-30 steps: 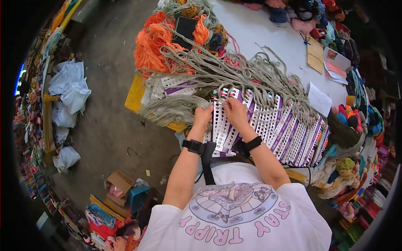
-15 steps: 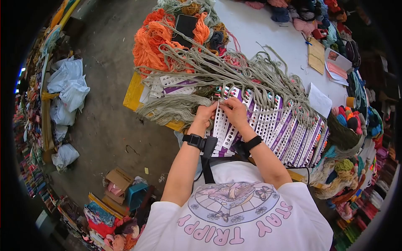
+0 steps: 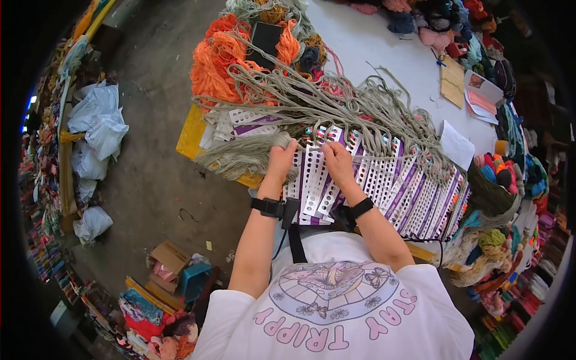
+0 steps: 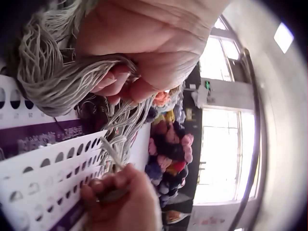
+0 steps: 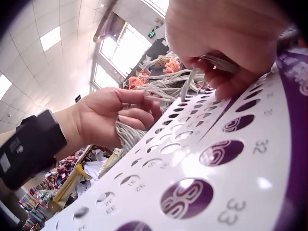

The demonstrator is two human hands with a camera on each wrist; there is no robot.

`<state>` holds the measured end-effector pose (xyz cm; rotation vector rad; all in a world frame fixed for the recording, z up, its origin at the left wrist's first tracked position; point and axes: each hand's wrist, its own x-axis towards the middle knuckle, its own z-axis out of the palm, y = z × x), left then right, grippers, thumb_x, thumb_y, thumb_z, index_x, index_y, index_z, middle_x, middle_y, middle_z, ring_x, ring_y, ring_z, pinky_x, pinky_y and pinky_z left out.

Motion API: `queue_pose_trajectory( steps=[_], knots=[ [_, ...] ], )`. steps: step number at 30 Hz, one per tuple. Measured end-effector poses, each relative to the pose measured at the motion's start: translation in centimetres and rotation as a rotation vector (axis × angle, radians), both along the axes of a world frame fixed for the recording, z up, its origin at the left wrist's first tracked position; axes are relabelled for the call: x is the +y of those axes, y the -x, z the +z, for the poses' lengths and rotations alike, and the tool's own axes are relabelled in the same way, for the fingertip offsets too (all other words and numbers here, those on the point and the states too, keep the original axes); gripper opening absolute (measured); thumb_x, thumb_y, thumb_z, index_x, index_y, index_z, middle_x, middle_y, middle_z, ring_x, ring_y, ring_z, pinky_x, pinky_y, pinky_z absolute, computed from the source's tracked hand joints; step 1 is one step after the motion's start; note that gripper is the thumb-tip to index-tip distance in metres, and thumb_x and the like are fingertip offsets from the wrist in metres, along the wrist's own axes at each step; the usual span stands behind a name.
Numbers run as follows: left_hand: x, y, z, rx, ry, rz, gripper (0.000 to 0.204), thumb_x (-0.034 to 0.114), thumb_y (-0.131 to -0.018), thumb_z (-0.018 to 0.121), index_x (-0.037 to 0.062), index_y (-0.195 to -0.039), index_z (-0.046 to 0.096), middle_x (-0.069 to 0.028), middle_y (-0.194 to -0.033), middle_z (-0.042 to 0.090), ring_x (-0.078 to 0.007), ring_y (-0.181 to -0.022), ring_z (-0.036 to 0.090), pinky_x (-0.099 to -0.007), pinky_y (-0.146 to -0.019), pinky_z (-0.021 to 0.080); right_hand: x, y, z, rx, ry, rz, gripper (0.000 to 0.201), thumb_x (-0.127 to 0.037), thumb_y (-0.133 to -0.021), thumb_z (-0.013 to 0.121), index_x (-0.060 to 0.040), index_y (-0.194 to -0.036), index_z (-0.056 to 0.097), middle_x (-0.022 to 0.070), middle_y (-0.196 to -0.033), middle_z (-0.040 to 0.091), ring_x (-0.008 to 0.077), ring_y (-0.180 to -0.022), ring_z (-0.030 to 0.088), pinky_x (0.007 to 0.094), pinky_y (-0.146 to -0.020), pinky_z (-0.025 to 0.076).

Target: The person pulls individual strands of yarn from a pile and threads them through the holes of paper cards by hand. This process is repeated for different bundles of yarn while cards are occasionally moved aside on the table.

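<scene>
My left hand (image 3: 279,162) grips grey embroidery thread (image 3: 231,157) whose thick skein spreads to the left over the table corner. In the left wrist view the skein (image 4: 53,91) loops beneath that palm, fingers curled round its strands. My right hand (image 3: 339,164) pinches a short bundle of grey strands (image 5: 188,85) beside the upper end of a white card (image 3: 317,195) punched with a row of holes. Numbers such as 32 and 33 run beside the holes in the right wrist view. Several grey bundles are looped through the cards' upper ends.
More purple-and-white punched cards (image 3: 414,201) fan out to the right. Long grey strands (image 3: 312,99) stretch across the table. Orange yarn (image 3: 219,60) and a black phone-like slab (image 3: 264,45) lie at the back left. Papers (image 3: 457,143) lie at the right, with yarn heaps around.
My left hand has moved left, away from the right hand, and now grips the skein. The right hand stays near the card's upper end.
</scene>
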<state>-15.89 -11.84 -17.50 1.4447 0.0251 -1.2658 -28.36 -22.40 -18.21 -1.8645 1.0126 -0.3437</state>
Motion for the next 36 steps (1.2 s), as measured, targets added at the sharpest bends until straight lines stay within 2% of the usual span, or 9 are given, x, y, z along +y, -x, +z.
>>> queue_pose_trajectory(
  steps=[9,12,16,18,21,25,28,34,36],
  knots=[
    [0.9,-0.1,1.4,0.675,0.506,0.138,0.019,0.02,-0.084,0.053,0.0014,-0.087,0.053,-0.001,-0.079,0.054,-0.0057,-0.049,0.037,-0.0203,-0.044,0.031,0.3,0.0,-0.9,-0.048,-0.073,-0.107,0.031,-0.025,-0.08,0.051,0.0009,-0.063,0.049,0.0107,-0.068,0.046,0.0243,-0.06,0.047,0.0335,-0.056,0.037],
    [-0.6,1.5,0.2,-0.26,0.277,-0.326,0.018,0.019,-0.083,0.052,0.003,-0.09,0.056,-0.0003,-0.076,0.056,-0.002,-0.054,0.039,-0.0182,-0.049,0.034,0.4,0.2,-1.2,-0.126,-0.159,-0.112,0.03,-0.023,-0.08,0.054,0.0007,-0.063,0.048,0.0065,-0.067,0.044,0.0171,-0.058,0.045,0.0291,-0.055,0.037],
    [-0.9,-0.9,-0.3,-0.465,0.062,-0.514,0.015,0.021,-0.078,0.058,0.0066,-0.083,0.061,0.0039,-0.063,0.049,-0.0043,-0.056,0.041,-0.0207,-0.049,0.034,1.1,-0.2,-0.1,0.092,0.081,-0.007,0.025,-0.028,-0.076,0.058,-0.0033,-0.073,0.053,0.0073,-0.073,0.049,0.0238,-0.067,0.051,0.0338,-0.059,0.04],
    [-0.6,-6.4,0.5,-0.227,-0.235,-0.333,0.02,0.024,-0.07,0.066,0.0065,-0.078,0.061,0.0025,-0.062,0.051,-0.0079,-0.054,0.043,-0.0225,-0.049,0.036,1.4,-0.4,0.4,0.173,0.206,0.048,0.027,-0.03,-0.072,0.061,-0.0059,-0.081,0.054,0.0076,-0.079,0.05,0.0262,-0.073,0.052,0.0362,-0.062,0.042],
    [4.5,-17.7,0.1,0.139,0.117,0.266,0.013,0.018,-0.074,0.062,0.0116,-0.071,0.052,0.0055,-0.055,0.04,-0.0055,-0.043,0.037,-0.0199,-0.036,0.029,2.0,-0.6,1.1,0.23,0.357,0.136,0.036,-0.032,-0.067,0.066,-0.0086,-0.091,0.053,0.0076,-0.086,0.049,0.0266,-0.081,0.051,0.0368,-0.066,0.044],
    [10.2,-26.6,5.1,-0.227,0.186,0.598,0.019,0.023,-0.086,0.045,0.0095,-0.075,0.052,0.0023,-0.062,0.045,-0.0068,-0.044,0.039,-0.0207,-0.041,0.032,2.5,-1.0,1.7,0.285,0.386,0.145,0.037,-0.028,-0.064,0.067,-0.01,-0.093,0.054,0.0062,-0.091,0.048,0.0255,-0.087,0.051,0.0368,-0.067,0.045],
    [10.1,-25.1,8.8,-0.651,-0.142,0.755,0.023,0.026,-0.085,0.046,0.0092,-0.09,0.06,0.0011,-0.07,0.054,-0.0059,-0.047,0.041,-0.0211,-0.042,0.03,2.7,-1.4,0.8,0.204,0.471,0.327,0.031,-0.022,-0.062,0.065,-0.0107,-0.089,0.056,0.0058,-0.088,0.049,0.0248,-0.086,0.051,0.037,-0.067,0.046],
    [6.2,-9.3,4.6,-0.122,-0.161,0.007,0.028,0.034,-0.08,0.055,0.0082,-0.084,0.063,0.0052,-0.046,0.036,-0.0036,-0.04,0.031,-0.0203,-0.035,0.022,-0.3,-4.4,0.1,0.367,0.579,0.414,0.022,-0.015,-0.06,0.06,-0.008,-0.081,0.058,0.0114,-0.082,0.053,0.027,-0.083,0.053,0.0389,-0.065,0.046],
    [5.0,-4.4,0.8,-0.138,-0.179,0.019,0.025,0.029,-0.081,0.053,0.0068,-0.088,0.063,0.0011,-0.06,0.054,-0.0038,-0.041,0.033,-0.0206,-0.035,0.026,-2.3,-5.0,0.3,0.554,0.503,0.316,0.022,-0.015,-0.062,0.06,-0.0075,-0.082,0.057,0.0133,-0.083,0.054,0.0285,-0.085,0.053,0.0394,-0.067,0.046]
  ],
)
